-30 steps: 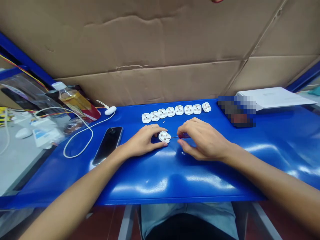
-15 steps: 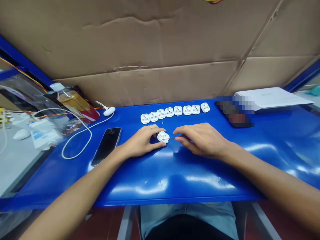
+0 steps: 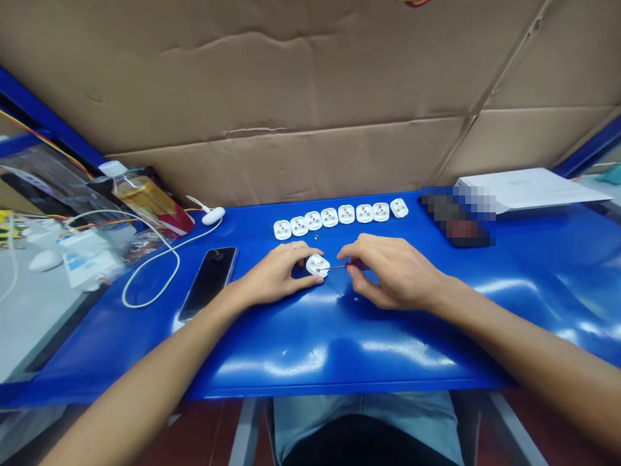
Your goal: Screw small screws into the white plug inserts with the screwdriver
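My left hand [image 3: 280,273] is closed on a small white plug housing [image 3: 317,264], thumb at its near edge and fingers at its far side. Metal parts show inside the housing. In my right hand [image 3: 395,268] is a thin screwdriver [image 3: 334,267], gripped between thumb and fingers at its red handle. Its shaft points left, and the tip reaches the housing's near metal part. Behind my hands stands a row of several similar white housings [image 3: 346,214] with metal parts in them. A tiny metal piece [image 3: 316,237] lies between the row and my left hand.
A black phone [image 3: 209,283] lies left of my left forearm, near a white cable [image 3: 150,301]. Farther left are a tilted bottle [image 3: 145,200] and white boxes [image 3: 91,262]. At the right back, a dark blurred object [image 3: 456,220] rests beside a white box [image 3: 528,188]. Cardboard [image 3: 291,97] walls the back.
My right thumb and fingers have shifted slightly on the screwdriver, and more of its red handle shows. The left hand keeps the housing in the same place.
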Available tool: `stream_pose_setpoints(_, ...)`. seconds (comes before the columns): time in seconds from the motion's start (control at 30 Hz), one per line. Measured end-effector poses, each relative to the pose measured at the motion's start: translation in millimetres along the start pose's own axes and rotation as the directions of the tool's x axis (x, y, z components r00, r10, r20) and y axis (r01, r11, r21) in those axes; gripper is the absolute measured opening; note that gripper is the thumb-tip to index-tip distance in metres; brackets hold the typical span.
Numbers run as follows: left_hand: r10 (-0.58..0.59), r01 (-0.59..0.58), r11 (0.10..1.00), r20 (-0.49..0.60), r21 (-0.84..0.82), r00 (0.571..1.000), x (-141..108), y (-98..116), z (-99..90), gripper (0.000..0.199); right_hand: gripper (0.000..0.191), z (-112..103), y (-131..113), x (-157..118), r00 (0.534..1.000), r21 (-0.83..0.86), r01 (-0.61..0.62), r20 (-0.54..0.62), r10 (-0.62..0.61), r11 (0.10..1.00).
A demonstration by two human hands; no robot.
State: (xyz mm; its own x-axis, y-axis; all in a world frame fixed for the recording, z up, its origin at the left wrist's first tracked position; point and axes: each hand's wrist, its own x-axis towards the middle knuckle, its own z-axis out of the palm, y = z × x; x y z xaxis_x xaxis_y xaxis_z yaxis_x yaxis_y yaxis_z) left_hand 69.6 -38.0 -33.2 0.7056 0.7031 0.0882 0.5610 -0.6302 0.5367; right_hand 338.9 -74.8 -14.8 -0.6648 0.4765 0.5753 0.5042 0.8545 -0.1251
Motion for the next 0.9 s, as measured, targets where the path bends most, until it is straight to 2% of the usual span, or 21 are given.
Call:
stream_pose_setpoints(0.1, -0.004, 0.004, 1.000, -0.005, 0.000, 1.000, 0.1, -0.6, 0.4, 0.045, 0.020, 0.3, 0.5, 0.3, 0.999, 0.036, 0.037, -0.040, -0.036, 0.999)
stream_pose_setpoints(0.17, -0.004, 0.004, 1.000, -0.003, 0.010, 1.000, 0.1, -0.8, 0.5, 0.046, 0.013, -0.2, 1.4, 0.4, 1.000, 0.011, 0.017, -0.018, -0.017, 1.000)
stream_pose_setpoints(0.27, 0.003, -0.003, 1.000, -0.002, 0.020, 1.000, -0.2, -0.8, 0.4, 0.047, 0.018, -0.8, 2.4, 1.0, 1.000, -0.048, 0.004, 0.001, -0.004, 0.999)
stream_pose_setpoints(0.43, 0.004, -0.004, 1.000, -0.007, 0.018, 1.000, -0.1, -0.6, 0.5, 0.046, 0.016, -1.3, 1.9, 4.3, 0.992, 0.002, 0.114, -0.054, -0.114, 0.993)
stream_pose_setpoints(0.67, 0.006, -0.006, 1.000, -0.006, 0.027, 1.000, 0.5, 1.1, -0.2, 0.045, 0.014, -0.7, 2.7, 4.5, 0.994, -0.083, 0.071, -0.079, -0.078, 0.994)
stream_pose_setpoints(0.9, 0.015, -0.014, 1.000, -0.018, 0.022, 1.000, 0.3, 1.0, 0.3, 0.045, 0.016, 0.2, -0.4, 4.8, 0.993, 0.029, 0.068, -0.098, -0.065, 0.997)
